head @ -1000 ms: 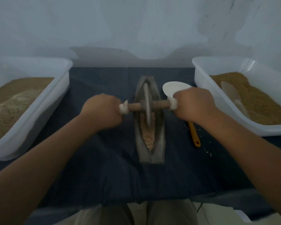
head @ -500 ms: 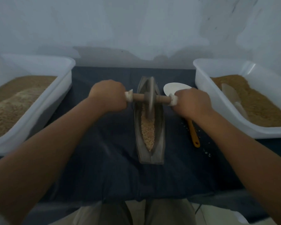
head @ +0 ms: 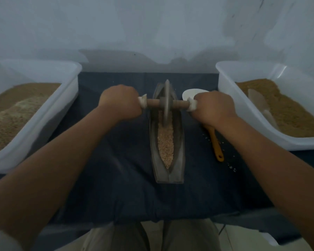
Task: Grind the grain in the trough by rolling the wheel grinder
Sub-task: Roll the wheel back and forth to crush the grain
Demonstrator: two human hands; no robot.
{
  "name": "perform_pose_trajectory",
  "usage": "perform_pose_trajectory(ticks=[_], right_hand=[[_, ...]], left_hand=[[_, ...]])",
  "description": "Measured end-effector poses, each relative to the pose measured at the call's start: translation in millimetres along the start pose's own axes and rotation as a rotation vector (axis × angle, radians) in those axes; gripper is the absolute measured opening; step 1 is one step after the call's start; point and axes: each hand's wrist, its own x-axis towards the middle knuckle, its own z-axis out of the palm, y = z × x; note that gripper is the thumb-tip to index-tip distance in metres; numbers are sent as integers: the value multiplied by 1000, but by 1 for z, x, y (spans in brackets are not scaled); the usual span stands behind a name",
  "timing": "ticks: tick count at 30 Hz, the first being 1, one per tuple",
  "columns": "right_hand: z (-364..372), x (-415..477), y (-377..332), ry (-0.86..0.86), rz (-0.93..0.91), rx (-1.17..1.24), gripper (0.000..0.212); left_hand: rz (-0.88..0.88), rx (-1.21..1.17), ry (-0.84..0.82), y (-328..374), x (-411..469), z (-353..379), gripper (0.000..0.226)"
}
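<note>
Gripping with fingers curled tight: your left hand (head: pixel 121 103) and right hand (head: pixel 213 107) each hold one white-wrapped axle end of the grinder (head: pixel 166 104). Wheel upright in the trough (head: pixel 179 142), at its far half. Grain (head: pixel 165 144) fills the groove from the wheel to the near tip. Trough sits centred on the dark-clothed worktop (head: pixel 116 160). Spoon (head: pixel 217 144) lies just right of it, bowl partly hidden by your right hand. Left tub (head: pixel 69 91) and right tub (head: pixel 225 84), both white, hold brown meal.

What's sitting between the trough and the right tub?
In the head view, a white spoon with an orange handle lies there on the dark cloth, plus a few stray grains.
</note>
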Motion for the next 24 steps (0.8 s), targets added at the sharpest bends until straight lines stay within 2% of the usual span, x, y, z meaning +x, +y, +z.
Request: perform_pose_trajectory(ticks=[2,3,5,7,9,11,14,17,20,22,24], right_hand=[[1,-18,4,-90,32,33,31],[2,-35,6,-74,32,57,38],[-1,-76,8,65,-37,102,43],[-2,-103,11,122,-115,140,39],[2,-99,12,116,-109,87,42],[11,-71,10,100,-43,56,48],[26,-21,11,106,24,39,42],[26,1,10,102,20,7,35],[19,-22,14,70,-14,14,41],[10,-52,17,121,-128,72,41],[7,-70,20,81,-210,140,34]], left_hand=[[36,17,-29,-3,-17,1,26],[72,23,-31,-5,-32,4,26],[176,33,56,-12,-71,11,28],[230,17,147,-18,-97,13,32],[210,21,152,-19,-91,16,34],[123,43,91,-11,-62,16,35],[23,33,69,-3,-11,6,31],[8,19,49,1,2,-2,28],[48,-15,6,-5,-27,8,26],[97,-32,72,-13,-63,23,30],[147,-26,214,-17,-95,32,37]])
